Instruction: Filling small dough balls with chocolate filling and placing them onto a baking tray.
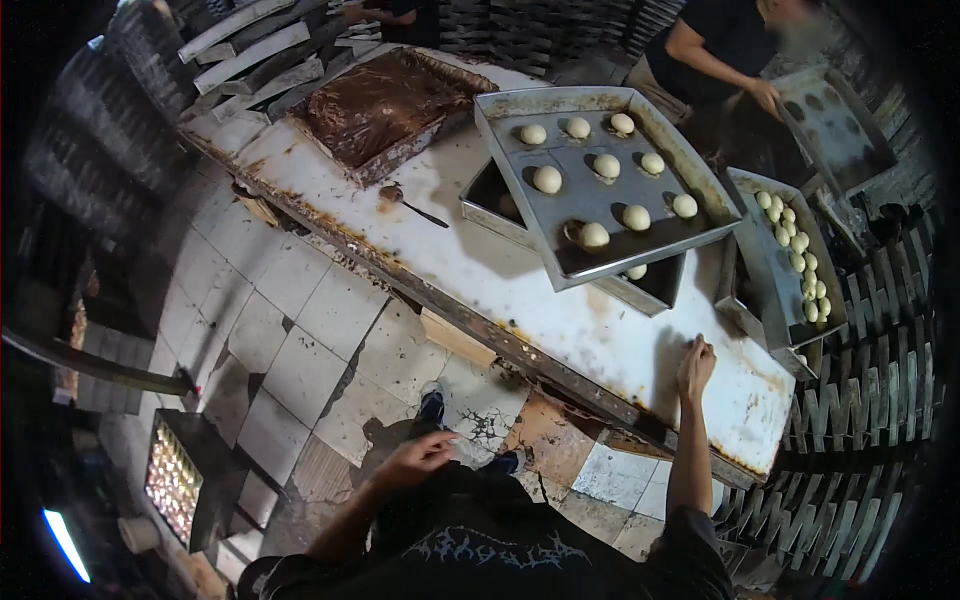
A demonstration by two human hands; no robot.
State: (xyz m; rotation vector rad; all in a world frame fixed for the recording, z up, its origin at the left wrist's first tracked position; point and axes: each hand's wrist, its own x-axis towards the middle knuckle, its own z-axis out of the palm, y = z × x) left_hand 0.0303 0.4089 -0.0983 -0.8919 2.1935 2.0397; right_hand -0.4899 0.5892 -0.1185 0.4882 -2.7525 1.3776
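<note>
Dough balls (604, 166), nine, spaced on a metal baking tray (500, 108) stacked crosswise over a second tray (484, 210). Brown filling in a lined pan (385, 100). Smaller dough balls crowd the side tray (770, 270). Right hand (696, 368), fingers curled closed, rests on the white tabletop (500, 285), well apart from the trays; left hand (418, 455) hangs loosely spread, empty.

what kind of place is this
Most likely a small bakery workroom. A metal baking tray holds rows of round dough balls on a worn white worktable, another pan holds a brown filling, and stacked trays stand around.
</note>
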